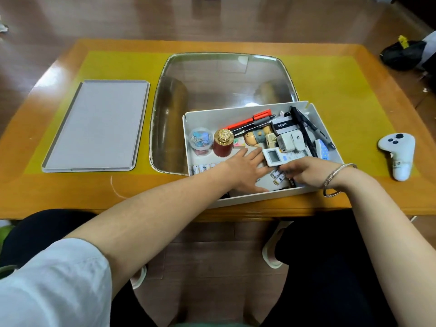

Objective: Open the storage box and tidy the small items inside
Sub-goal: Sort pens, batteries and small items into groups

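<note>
The white storage box stands open near the table's front edge, right of centre. It holds a clear tub of clips, a red bottle with a gold cap, a red pen, a small doll, black pens, a white remote and loose batteries. My left hand lies flat on the box floor, fingers straight, next to the remote. My right hand reaches in from the right, fingers curled, pinching a battery just below the remote.
The box's grey lid lies flat on the yellow mat at the left. A glass inset fills the table's middle behind the box. A white game controller lies at the right. A black bag sits on the floor beyond.
</note>
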### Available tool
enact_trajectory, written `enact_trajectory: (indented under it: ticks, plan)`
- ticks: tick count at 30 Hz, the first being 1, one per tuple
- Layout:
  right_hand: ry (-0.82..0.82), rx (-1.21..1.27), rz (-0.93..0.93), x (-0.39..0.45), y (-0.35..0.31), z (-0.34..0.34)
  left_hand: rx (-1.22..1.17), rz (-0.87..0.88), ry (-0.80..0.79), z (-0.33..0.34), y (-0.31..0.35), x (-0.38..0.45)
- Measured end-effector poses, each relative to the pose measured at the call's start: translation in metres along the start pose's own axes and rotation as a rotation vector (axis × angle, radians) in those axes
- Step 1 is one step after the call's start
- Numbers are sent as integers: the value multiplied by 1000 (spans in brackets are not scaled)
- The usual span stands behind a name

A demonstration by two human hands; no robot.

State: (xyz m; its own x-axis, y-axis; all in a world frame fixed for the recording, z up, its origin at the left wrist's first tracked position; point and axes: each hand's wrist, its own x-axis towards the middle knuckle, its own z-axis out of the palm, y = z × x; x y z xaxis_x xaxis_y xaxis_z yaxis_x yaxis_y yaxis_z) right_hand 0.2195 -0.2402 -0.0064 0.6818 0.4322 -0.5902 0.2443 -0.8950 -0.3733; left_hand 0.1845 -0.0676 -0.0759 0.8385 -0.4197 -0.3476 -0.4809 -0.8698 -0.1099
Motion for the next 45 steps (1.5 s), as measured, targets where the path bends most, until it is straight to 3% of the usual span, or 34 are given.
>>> enact_trajectory:
  ticks: [5,13,18,22,28,33,38,45]
  plan:
    - [23,-126,20,2,-6,0,-7,-20,-29,-4,-1,-6]
    - [-156,-457,86,6,-33,-2,-68,5,-61,-8,-6,-30]
    - [-176,-215,25,10,-28,-2,-111,-7,-6,-5,-7,-34]
    - [-121,-158,11,15,-22,-1,-102,-53,36,-4,-3,-32]
    - [-131,-365,7,22,-32,5,-70,-86,114,1,-3,-32]
    - [-23,-496,-102,27,-41,19,-162,-106,112,2,-12,-39]
    - [-43,-691,-198,31,-51,22,-289,-114,128,2,-17,-47]
    - [-9,-675,-232,35,-47,25,-363,-144,173,-2,-21,-54]
